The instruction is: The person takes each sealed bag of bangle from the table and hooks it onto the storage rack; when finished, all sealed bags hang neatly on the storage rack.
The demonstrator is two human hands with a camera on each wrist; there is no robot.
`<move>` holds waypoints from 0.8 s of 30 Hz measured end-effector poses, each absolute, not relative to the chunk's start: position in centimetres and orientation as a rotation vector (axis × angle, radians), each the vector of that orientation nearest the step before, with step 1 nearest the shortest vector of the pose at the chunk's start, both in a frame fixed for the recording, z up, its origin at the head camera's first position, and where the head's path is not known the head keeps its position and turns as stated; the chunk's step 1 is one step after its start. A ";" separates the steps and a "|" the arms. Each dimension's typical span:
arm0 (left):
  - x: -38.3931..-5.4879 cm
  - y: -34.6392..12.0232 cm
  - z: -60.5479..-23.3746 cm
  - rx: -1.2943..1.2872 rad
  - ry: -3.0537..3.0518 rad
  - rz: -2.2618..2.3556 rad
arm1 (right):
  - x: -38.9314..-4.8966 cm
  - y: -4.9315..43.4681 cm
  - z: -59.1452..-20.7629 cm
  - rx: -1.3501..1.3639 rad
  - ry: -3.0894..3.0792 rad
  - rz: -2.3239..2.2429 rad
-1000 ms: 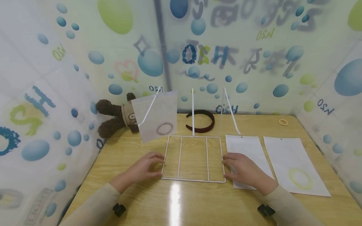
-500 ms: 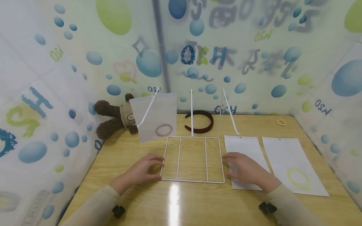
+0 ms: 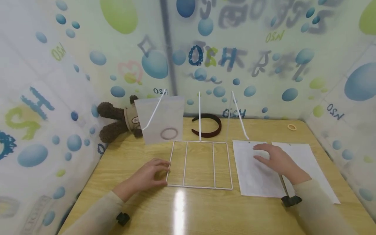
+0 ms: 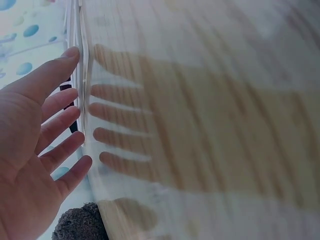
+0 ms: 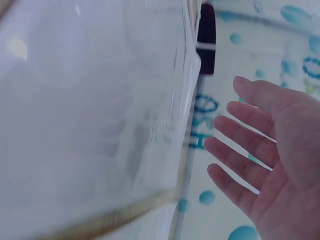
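A white wire rack (image 3: 199, 187) with three upright prongs lies on the table in the head view. My left hand (image 3: 147, 178) is at its left edge, fingers loosely bent; whether they touch the wire I cannot tell. In the left wrist view the left hand (image 4: 35, 130) has its fingers spread, holding nothing. A translucent bag (image 3: 161, 114) with a pinkish-grey ring (image 3: 169, 133) hangs on the left prong. My right hand (image 3: 280, 163) hovers over two flat white bags (image 3: 254, 179). Its fingers are extended and nothing is in them, as the right wrist view also shows.
Behind the rack lies a dark brown headband (image 3: 216, 130). A brown plush toy (image 3: 114, 122) lies at the back left, partly behind the hanging bag. A small tan ring (image 3: 291, 127) sits at the back right. Patterned walls enclose the table (image 3: 211, 212).
My right hand has left the rack's right side and moved right and up over the white bags, so the yellow ring is hidden from view. My left hand has stayed at the rack.
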State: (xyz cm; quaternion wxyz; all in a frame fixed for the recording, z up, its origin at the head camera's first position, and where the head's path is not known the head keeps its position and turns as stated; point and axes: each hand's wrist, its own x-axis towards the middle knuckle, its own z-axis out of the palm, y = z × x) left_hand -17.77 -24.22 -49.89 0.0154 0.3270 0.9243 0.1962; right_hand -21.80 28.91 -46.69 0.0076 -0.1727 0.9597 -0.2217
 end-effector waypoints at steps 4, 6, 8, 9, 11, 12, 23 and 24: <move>-17.9 -24.3 -49.5 1.002 2.872 0.610 | -23.5 31.0 -46.3 -0.460 3.016 -0.710; -18.0 -24.2 -49.3 1.001 2.867 0.611 | -24.4 32.0 -46.3 -0.447 3.017 -0.705; -18.0 -24.2 -49.1 1.006 2.861 0.613 | -25.3 32.7 -46.4 -0.462 3.021 -0.709; -18.0 -24.2 -49.1 1.010 2.859 0.613 | -25.7 33.0 -46.5 -0.472 3.023 -0.713; -18.0 -24.2 -49.0 1.017 2.857 0.616 | -26.3 33.5 -46.7 -0.492 3.026 -0.714; -17.9 -24.2 -49.0 1.018 2.856 0.620 | -26.6 33.6 -46.8 -0.499 3.024 -0.717; -17.6 -24.1 -49.3 1.021 2.852 0.608 | -28.6 34.4 -48.0 -0.496 2.969 -0.667; -17.6 -24.1 -49.4 1.022 2.851 0.603 | -28.8 34.5 -48.1 -0.500 2.963 -0.669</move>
